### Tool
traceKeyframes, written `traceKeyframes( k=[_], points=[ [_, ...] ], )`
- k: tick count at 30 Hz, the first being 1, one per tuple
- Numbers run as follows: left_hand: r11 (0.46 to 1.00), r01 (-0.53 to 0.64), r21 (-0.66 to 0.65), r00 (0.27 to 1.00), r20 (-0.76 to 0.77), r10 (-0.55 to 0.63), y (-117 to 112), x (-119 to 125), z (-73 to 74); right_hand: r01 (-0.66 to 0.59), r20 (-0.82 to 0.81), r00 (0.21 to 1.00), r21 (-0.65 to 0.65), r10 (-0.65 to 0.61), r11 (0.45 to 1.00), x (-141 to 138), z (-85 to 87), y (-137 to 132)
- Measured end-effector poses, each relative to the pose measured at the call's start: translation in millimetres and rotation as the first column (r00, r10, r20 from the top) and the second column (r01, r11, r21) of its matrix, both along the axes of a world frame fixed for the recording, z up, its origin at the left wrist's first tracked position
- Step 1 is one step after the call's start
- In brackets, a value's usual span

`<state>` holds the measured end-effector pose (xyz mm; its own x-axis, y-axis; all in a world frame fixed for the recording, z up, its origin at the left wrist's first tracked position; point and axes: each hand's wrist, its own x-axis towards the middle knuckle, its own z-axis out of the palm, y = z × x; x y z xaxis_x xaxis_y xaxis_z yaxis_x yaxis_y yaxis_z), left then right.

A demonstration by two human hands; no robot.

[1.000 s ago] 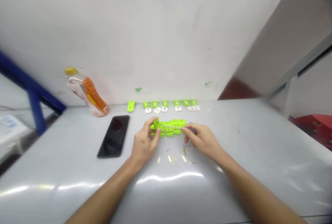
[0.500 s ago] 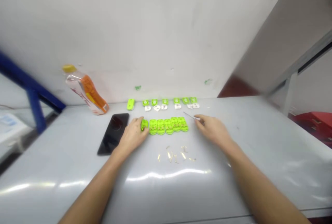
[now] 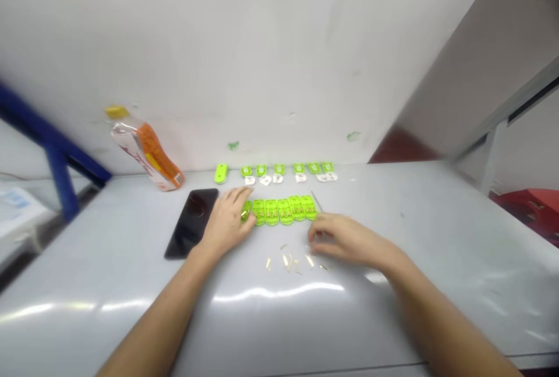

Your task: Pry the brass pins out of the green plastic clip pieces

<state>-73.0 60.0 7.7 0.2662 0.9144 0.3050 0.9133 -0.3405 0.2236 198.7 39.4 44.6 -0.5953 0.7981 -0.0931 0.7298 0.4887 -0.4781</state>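
My left hand [image 3: 229, 217] rests at the left end of a row of open bright-green plastic cases [image 3: 285, 212], its fingers spread around the leftmost case [image 3: 246, 210] and partly covering it. Whether it grips that case is unclear. My right hand [image 3: 343, 237] is lower, by the row's right end, fingers curled. From it a thin, pointed metal tool [image 3: 317, 200] sticks out towards the wall; its rear is hidden in the hand. Just below and left of the right hand lie several small brass-coloured metal strips [image 3: 285, 260].
Along the wall stand several small green parts [image 3: 279, 169], with white pieces [image 3: 265, 180] before them and a closed green case [image 3: 220, 173] at their left. A black phone [image 3: 192, 222] lies left of my left hand. An orange-labelled bottle [image 3: 148, 150] leans against the wall.
My right hand has moved left and towards me, near the metal strips, with the tool now pointing more away from me. The left hand's fingers have lifted and spread slightly.
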Motion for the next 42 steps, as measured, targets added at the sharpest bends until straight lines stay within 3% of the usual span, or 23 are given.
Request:
traceKeyframes(
  k=[2,5,10,14,18,20,23,25,27,30,35,39,42],
  points=[
    [0.991,0.133,-0.033,0.991,0.017,-0.133,-0.9,0.8,-0.3,-0.108,-0.027,0.994,-0.079,0.106,0.991,-2.2,0.5,-5.5],
    [0.969,0.213,-0.121,0.977,0.042,-0.209,-2.3,1.1,-1.3,-0.129,-0.016,0.992,-0.116,0.128,0.985,-4.0,-3.5,-9.8],
    [0.957,0.221,-0.186,0.975,0.073,-0.211,0.0,-1.2,-5.2,-0.159,-0.011,0.987,-0.094,0.159,0.983,-7.4,-10.6,-10.3],
    [0.966,0.208,-0.155,0.975,0.108,-0.193,3.0,-3.5,-6.3,-0.162,-0.026,0.987,-0.093,0.160,0.982,-10.5,-8.4,-11.6],
    [0.978,0.199,-0.055,0.950,0.254,-0.179,0.9,-0.1,-1.2,-0.116,-0.205,0.974,-0.068,0.100,0.991,-13.2,3.2,-12.5],
    [0.975,0.215,-0.061,0.897,0.408,-0.172,-3.5,6.3,3.0,-0.077,-0.332,0.942,-0.075,0.048,0.994,-14.8,7.9,-12.0],
    [0.934,0.280,-0.223,0.739,0.671,-0.061,-13.6,21.0,9.0,0.010,-0.467,0.880,-0.154,-0.082,0.988,-18.0,7.4,-10.3],
    [0.840,0.412,-0.353,0.594,0.803,0.046,-20.6,31.5,11.8,0.097,-0.507,0.841,-0.200,-0.187,0.975,-20.4,3.1,-9.0],
    [0.753,0.541,-0.375,0.438,0.890,0.129,-26.3,40.1,13.2,0.175,-0.540,0.794,-0.236,-0.279,0.956,-22.5,-1.4,-7.8],
    [0.709,0.599,-0.372,0.346,0.919,0.189,-31.3,47.5,12.8,0.201,-0.599,0.715,-0.318,-0.361,0.926,-24.9,-4.0,-7.0],
    [0.710,0.588,-0.386,0.355,0.913,0.202,-36.6,53.1,12.2,0.235,-0.669,0.629,-0.321,-0.396,0.917,-28.6,-1.3,-8.4],
    [0.750,0.530,-0.395,0.423,0.890,0.170,-40.2,56.7,14.8,0.292,-0.648,0.677,-0.197,-0.348,0.936,-32.8,-2.7,-9.9],
    [0.755,0.510,-0.412,0.455,0.874,0.169,-42.1,57.8,17.6,0.316,-0.625,0.694,-0.181,-0.357,0.931,-36.0,-5.3,-11.5]
  ],
)
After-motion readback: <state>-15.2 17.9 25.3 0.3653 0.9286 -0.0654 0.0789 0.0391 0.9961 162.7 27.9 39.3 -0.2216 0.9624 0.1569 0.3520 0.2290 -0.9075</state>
